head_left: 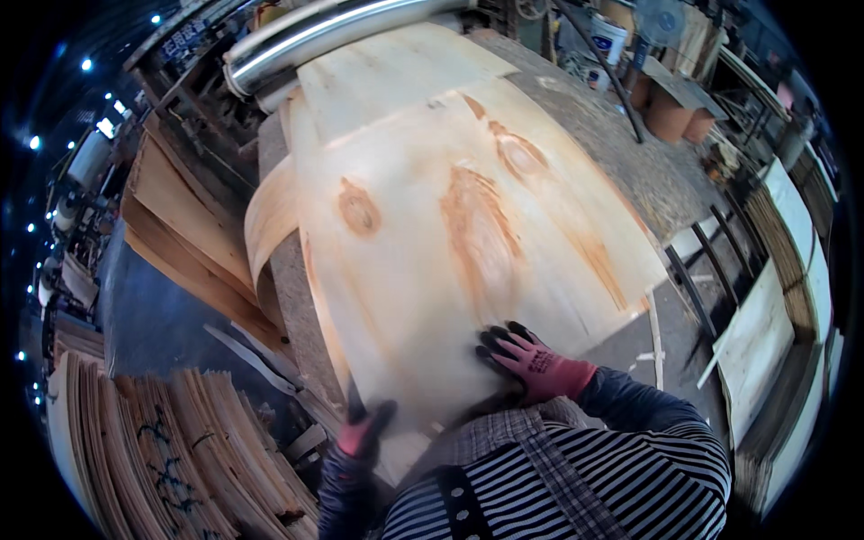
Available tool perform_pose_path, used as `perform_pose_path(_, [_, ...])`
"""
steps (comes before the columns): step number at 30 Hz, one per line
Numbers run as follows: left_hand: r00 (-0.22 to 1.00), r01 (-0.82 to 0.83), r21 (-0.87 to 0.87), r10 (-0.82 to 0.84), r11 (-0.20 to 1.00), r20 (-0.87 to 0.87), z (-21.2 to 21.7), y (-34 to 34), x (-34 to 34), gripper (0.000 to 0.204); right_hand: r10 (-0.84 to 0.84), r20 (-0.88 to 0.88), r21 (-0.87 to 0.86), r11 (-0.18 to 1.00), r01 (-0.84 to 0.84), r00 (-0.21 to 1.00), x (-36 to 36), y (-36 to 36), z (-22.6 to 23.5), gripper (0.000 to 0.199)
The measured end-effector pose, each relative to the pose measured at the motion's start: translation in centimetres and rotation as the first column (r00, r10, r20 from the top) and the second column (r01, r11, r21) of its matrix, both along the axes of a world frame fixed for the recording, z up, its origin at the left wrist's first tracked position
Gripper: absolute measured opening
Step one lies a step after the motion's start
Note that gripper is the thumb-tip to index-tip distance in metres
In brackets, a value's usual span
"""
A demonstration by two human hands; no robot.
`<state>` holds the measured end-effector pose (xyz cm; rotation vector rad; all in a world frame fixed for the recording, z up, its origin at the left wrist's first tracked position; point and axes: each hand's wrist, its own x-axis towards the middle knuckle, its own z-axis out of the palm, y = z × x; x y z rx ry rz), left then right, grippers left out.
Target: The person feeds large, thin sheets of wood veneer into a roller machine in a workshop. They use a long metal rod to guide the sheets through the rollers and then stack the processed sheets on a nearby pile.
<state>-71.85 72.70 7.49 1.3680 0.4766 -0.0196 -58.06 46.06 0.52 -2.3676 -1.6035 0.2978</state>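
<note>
A large pale wood veneer sheet (405,270) with brown knot marks lies before me, its near part blurred. My right hand (540,367), in a pink glove with black fingertips, rests on its near right part with the fingers spread flat. At the sheet's near left edge is my left hand (360,430), gloved the same way. Its thumb and fingers stand apart, somewhat blurred, and no thing shows between them. Another veneer sheet (387,76) lies at the far end, under a shiny metal roller (342,36).
A curled veneer strip (270,211) hangs over the table's left side. Brown sheets (193,225) lean farther left, above a stack of veneer (171,441) at the near left. Dark metal bars (711,256) and upright stacked sheets (783,315) stand on the right.
</note>
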Motion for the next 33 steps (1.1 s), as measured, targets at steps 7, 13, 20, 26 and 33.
perform_pose_path(7, [0.656,-0.495,0.749,-0.377,0.44,0.654,10.9,1.2,4.5,0.038,-0.606,0.086,0.581,0.675,0.454,0.791,0.7,-3.7,10.7,0.05])
perform_pose_path(13, [0.521,-0.742,0.656,-0.497,0.138,0.694,15.5,2.2,-0.6,0.038,-0.648,0.31,0.621,0.692,0.368,0.696,-5.4,-3.8,20.7,0.044])
perform_pose_path(20, [0.992,0.037,0.974,-0.122,0.222,-0.01,-3.3,5.9,-0.9,0.041,-0.48,0.336,0.321,0.867,0.381,0.81,-1.6,-2.6,10.0,0.043])
perform_pose_path(26, [0.946,-0.236,0.723,0.324,0.65,0.017,-24.8,9.0,-6.7,0.045,-0.334,0.264,0.241,0.931,0.274,0.905,4.1,2.3,3.9,0.043])
perform_pose_path(33, [0.919,-0.303,0.363,0.371,0.881,-0.134,-12.0,6.0,-3.8,0.034,-0.405,0.35,0.461,0.859,0.221,0.844,17.3,5.8,0.5,0.041])
